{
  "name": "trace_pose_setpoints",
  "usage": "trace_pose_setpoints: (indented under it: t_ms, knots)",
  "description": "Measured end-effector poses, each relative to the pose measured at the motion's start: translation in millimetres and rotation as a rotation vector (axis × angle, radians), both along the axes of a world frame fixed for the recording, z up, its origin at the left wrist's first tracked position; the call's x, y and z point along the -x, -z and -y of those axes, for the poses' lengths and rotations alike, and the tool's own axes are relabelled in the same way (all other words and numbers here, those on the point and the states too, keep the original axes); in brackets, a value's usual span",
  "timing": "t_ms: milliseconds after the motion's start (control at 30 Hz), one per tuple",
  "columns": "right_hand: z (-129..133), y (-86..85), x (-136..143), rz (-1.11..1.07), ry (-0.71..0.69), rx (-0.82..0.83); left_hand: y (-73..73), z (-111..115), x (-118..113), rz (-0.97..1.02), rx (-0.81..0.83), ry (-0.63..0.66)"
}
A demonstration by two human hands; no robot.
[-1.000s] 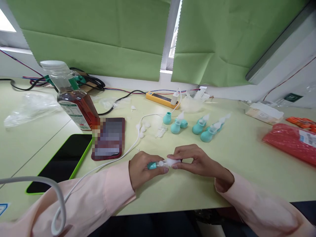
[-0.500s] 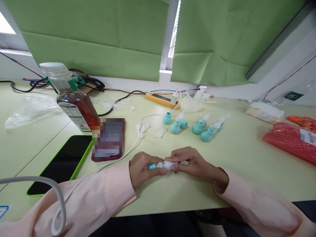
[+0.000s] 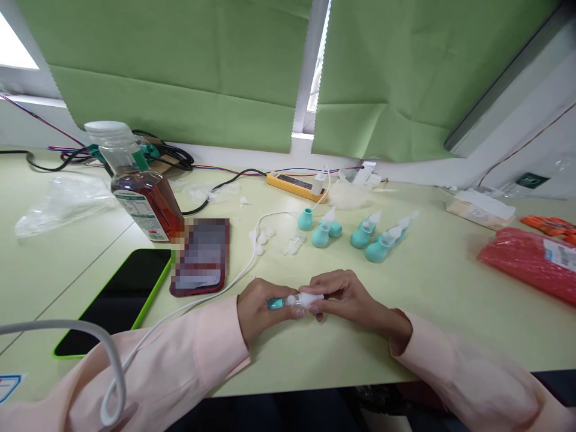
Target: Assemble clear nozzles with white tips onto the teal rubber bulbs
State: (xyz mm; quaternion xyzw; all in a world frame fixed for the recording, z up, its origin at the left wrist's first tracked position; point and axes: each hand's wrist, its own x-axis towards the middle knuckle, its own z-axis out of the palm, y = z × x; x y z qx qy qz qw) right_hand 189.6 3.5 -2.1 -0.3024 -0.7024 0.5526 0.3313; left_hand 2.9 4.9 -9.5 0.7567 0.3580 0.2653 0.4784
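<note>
Near the front of the table, my left hand (image 3: 256, 307) is closed round the teal bulb end of a small nasal aspirator (image 3: 291, 300). Its clear middle part sticks out towards the right, past my left thumb. My right hand (image 3: 351, 295) pinches the white soft tip at the other end, so both hands meet on the one piece. Most of the bulb is hidden in my left palm. Farther back stand several teal bulbs (image 3: 320, 236) with white tips, and one open bulb (image 3: 305, 219) without a tip. Small white caps (image 3: 260, 241) and clear connectors (image 3: 294, 244) lie to their left.
Left are a bottle of amber liquid (image 3: 146, 201), a green-edged phone (image 3: 119, 297) and a dark red phone (image 3: 202, 255). A white cable (image 3: 249, 255) crosses the table to a yellow power strip (image 3: 292, 186). A red plastic package (image 3: 522, 258) and a small box (image 3: 479, 208) lie right.
The whole view has shifted slightly. Both hands keep hold of the nasal aspirator in almost the same place; my right fingers have moved a little at the white tip.
</note>
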Motion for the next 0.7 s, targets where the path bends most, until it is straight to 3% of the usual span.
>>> trace_pose_setpoints:
  t_ms: [133, 200, 300, 367, 467, 533, 633, 700]
  knots:
    - [-1, -5.8, -1, -0.002, 0.041, -0.054, -3.9, 5, -4, 0.088, -0.044, 0.02]
    - [-1, -11.6, -3, -0.002, 0.123, -0.121, -5.1, 7, -5, 0.126, -0.095, -0.05]
    - [-5, -21.4, -12, 0.018, 0.389, -0.295, -8.4, 7, -2, 0.203, -0.192, -0.22]
    - [-10, -27.1, -21, 0.065, 0.612, -0.495, -12.6, 4, 3, 0.197, -0.261, -0.297]
    - [-20, -32.5, -37, 0.201, 0.864, -0.811, -19.9, -3, 11, 0.042, -0.38, -0.39]
    - [-28, -34.2, -47, 0.295, 0.973, -0.938, -24.0, -7, 14, -0.066, -0.445, -0.458]
    - [-41, -33.9, -57, 0.388, 1.087, -0.994, -28.9, -10, 17, -0.273, -0.519, -0.508]
    - [-47, -32.6, -62, 0.452, 1.099, -0.945, -31.2, -12, 17, -0.468, -0.567, -0.515]
